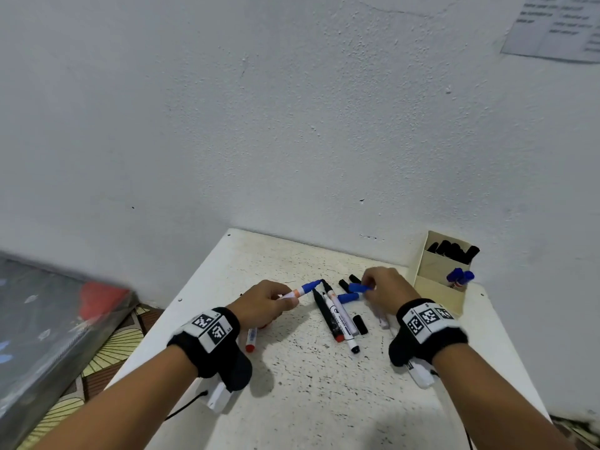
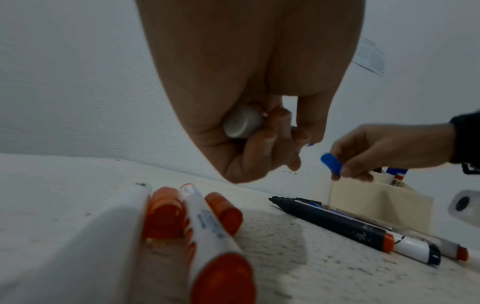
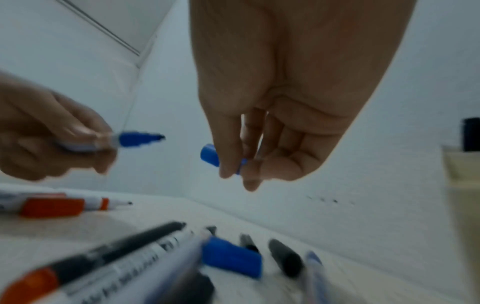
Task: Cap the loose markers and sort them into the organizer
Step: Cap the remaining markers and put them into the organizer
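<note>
Above the table (image 1: 292, 384), hands hold an uncapped blue marker (image 1: 305, 290) and blue cap (image 1: 358, 288); labels unreadable.

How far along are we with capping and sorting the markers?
Done: the organizer already holds black and blue capped markers. In hand: the left hand grips an uncapped blue marker; the right hand pinches a blue cap, not yet on. Left: several loose markers and caps on the table.

Bare table (image 1: 311, 394) fills the lower centre of the head view. Loose markers (image 1: 336, 315) and caps (image 1: 349, 297) clutter mid-frame; the cardboard organizer (image 1: 438, 289) blocks the right.
</note>
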